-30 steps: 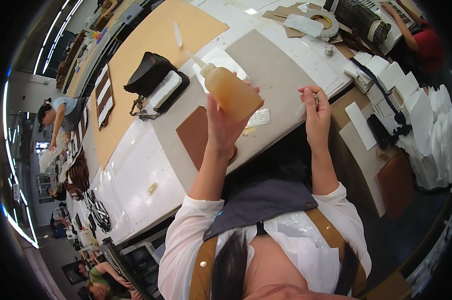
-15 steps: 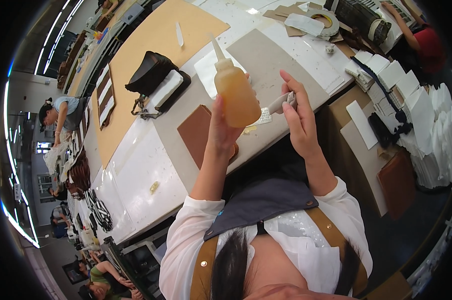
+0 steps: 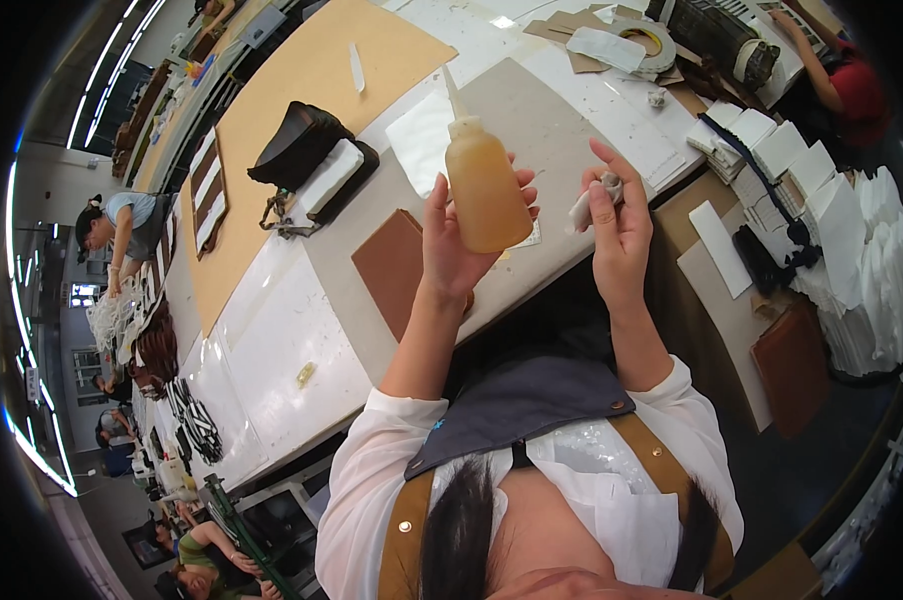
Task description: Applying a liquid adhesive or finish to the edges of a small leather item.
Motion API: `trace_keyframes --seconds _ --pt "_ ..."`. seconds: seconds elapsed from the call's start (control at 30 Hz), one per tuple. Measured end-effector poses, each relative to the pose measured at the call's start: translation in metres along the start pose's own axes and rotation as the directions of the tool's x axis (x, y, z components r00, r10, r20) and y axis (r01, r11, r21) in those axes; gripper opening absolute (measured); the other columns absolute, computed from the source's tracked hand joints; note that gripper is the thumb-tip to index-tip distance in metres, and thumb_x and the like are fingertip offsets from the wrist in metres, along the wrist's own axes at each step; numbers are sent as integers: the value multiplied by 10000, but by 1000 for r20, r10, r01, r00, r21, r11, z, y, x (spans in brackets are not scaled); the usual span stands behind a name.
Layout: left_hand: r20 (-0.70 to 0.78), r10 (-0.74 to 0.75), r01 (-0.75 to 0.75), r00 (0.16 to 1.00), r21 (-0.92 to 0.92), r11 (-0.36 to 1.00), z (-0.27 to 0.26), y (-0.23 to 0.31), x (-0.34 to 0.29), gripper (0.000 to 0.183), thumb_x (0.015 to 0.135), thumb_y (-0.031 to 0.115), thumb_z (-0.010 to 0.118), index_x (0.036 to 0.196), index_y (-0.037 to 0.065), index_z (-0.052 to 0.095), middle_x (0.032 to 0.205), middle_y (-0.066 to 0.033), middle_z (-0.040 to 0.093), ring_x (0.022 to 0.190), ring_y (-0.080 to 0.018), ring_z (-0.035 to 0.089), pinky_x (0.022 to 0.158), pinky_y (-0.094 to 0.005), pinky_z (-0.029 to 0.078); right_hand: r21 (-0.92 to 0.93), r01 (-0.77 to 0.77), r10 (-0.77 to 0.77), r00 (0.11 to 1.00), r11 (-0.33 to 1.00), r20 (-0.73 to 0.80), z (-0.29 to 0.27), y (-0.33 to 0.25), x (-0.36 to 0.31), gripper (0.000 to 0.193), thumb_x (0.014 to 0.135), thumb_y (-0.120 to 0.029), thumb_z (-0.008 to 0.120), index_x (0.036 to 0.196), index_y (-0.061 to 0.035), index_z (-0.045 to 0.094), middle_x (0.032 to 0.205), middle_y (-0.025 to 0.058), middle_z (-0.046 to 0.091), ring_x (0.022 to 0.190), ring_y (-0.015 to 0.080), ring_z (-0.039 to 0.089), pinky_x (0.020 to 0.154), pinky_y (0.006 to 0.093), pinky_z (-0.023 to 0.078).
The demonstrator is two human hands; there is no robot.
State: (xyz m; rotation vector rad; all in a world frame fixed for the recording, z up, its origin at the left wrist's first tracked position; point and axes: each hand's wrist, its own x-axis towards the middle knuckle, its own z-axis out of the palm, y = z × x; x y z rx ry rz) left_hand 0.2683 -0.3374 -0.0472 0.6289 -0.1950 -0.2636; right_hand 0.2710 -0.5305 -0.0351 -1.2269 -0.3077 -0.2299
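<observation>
A squeeze bottle [image 3: 489, 195] of cloudy amber liquid, with a long pale nozzle, stands nearly upright in my left hand [image 3: 446, 240]. My fingers wrap behind it and their tips show at its right side. To the right, my right hand [image 3: 624, 240] pinches a small greyish-white wad of cloth [image 3: 594, 203] between thumb and fingers. Both hands are above the near edge of a grey board [image 3: 542, 110]. Below the left hand lies a flat brown leather piece [image 3: 387, 270], partly covered by my wrist. A white sheet [image 3: 417, 140] lies behind the bottle.
A black bag [image 3: 307, 150] with a white insert sits left of the board, on tan paper [image 3: 262, 90]. A tape roll [image 3: 652, 48] rests at the far right. White stacked pieces [image 3: 852, 240] crowd the right side. Other people [image 3: 122, 225] work at the left.
The bottle has shifted right and turned more upright in my left hand. My right hand has moved slightly right, its cloth wad now tucked closer into the fingers.
</observation>
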Motion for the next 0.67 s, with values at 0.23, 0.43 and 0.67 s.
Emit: trace_keyframes --seconds 0.23,0.43,0.67 --pt "-12 18 -18 1000 -16 1000 1 -6 1 929 941 754 397 1493 8 354 1328 -147 508 1115 -250 536 1012 -387 455 -170 159 -141 984 973 111 -4 -2 5 402 995 7 400 1370 -3 544 1066 52 510 766 83 450 749 245 462" --pt "-105 43 -19 994 216 976 12 -8 1 865 971 724 354 1482 26 380 1287 -99 570 1167 -208 575 1048 -414 462 -40 48 -46 998 998 38 13 5 5 367 952 50 528 1315 14 566 1103 66 559 868 107 558 838 258 487" --pt "-272 26 108 962 465 879 9 -9 -2 705 1047 607 293 1484 65 402 1343 -82 568 1273 -222 526 1106 -411 403 -377 441 -405 898 815 174 15 8 23 357 950 32 617 1281 -103 617 1218 85 624 966 206 644 909 263 514"
